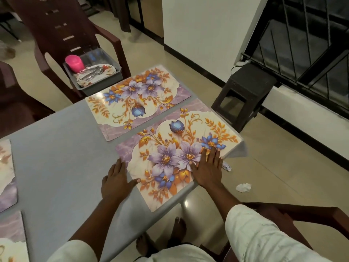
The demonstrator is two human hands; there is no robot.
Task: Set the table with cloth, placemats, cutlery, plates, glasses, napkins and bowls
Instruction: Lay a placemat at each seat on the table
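A grey cloth (62,159) covers the table. A floral placemat (170,144) lies at the near right corner, its near edge hanging a little past the table edge. My left hand (116,181) lies flat at the mat's left edge, thumb on the mat. My right hand (208,167) presses flat on the mat's right part, fingers straight. A second floral placemat (136,99) lies beyond it. Parts of two more placemats (6,176) show at the left edge, the nearer one (11,241) at the bottom left.
A grey tub (113,76) on a brown chair (62,27) beyond the table holds a pink cup (74,63), plates (94,73) and spoons. A dark stool (243,97) stands on the floor to the right. Crumpled paper (243,187) lies on the tiles. Another chair is at my right.
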